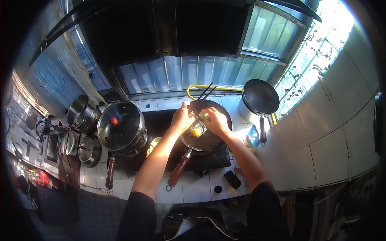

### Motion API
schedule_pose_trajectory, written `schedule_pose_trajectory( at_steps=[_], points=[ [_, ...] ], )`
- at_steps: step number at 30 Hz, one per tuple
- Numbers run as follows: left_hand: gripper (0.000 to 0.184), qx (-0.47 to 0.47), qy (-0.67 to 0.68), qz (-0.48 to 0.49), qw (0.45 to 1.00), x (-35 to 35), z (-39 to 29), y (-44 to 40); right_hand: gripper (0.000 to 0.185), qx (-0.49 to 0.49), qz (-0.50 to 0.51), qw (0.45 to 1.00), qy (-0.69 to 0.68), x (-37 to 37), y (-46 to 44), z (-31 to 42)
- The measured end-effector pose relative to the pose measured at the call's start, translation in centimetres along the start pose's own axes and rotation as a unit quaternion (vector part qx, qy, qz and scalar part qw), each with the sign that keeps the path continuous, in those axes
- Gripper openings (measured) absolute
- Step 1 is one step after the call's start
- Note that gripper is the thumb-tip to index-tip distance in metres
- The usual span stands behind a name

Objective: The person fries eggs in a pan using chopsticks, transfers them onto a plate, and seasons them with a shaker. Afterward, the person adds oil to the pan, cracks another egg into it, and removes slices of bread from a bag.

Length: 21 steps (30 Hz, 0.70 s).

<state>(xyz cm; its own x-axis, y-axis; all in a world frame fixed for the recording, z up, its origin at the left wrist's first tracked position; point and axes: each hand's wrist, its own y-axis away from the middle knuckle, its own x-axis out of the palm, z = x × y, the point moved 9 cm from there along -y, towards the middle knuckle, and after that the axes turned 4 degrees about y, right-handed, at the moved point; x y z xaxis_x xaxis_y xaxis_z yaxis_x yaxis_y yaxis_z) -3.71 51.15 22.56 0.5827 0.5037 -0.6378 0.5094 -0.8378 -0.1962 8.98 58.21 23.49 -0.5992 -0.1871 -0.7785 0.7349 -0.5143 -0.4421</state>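
From where I stood, both hands met over the frying pan [211, 141] in the middle of the frame, and they hid a good part of its upper half. The egg [196, 131], yolk bright and whole, lay in the pan just below the fingers. The chopsticks [208, 94] slanted down from above the pan's far edge; their lower ends were lost by the fingers, so I couldn't say what held them. A dish of food [154, 145] was partly covered by the left forearm [157, 158], its contents hard to make out. At the far left, the clutter near the sink [52, 148] was bent and dim, and the range hood [209, 28] was cut off by the top edge.

The arms reached up from black sleeves [136, 215] at the bottom, slanting inward. The right hand [217, 121] was bent over, its fingertips pinched on a pale shell [204, 115]. The left hand [182, 120] was curled close beside it, thumb side inward; whether it gripped anything, I couldn't tell.

The colourful blue packet [252, 137], just right of the stove [221, 158], bore printing too small and glared to read. The black box-like object [232, 179], lower right of centre, was too dark to identify.
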Motion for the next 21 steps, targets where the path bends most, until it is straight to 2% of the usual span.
schedule_pose_trajectory(
  at_steps=[16,19,21],
  points=[
    [0.054,0.049,0.003,-0.02,0.999,-2.8,-4.4,0.8,0.033,-0.002,-0.01,1.0,-0.003,-3.1,-0.5,2.4],
    [0.053,0.044,0.007,-0.018,0.999,-2.7,-4.0,1.0,0.035,0.033,-0.033,0.998,-0.03,-2.4,-0.5,1.3],
    [0.049,0.028,0.023,-0.018,0.999,-2.4,-3.5,1.1,0.034,0.17,-0.021,0.975,-0.145,-0.5,0.1,-2.0]
  ],
)
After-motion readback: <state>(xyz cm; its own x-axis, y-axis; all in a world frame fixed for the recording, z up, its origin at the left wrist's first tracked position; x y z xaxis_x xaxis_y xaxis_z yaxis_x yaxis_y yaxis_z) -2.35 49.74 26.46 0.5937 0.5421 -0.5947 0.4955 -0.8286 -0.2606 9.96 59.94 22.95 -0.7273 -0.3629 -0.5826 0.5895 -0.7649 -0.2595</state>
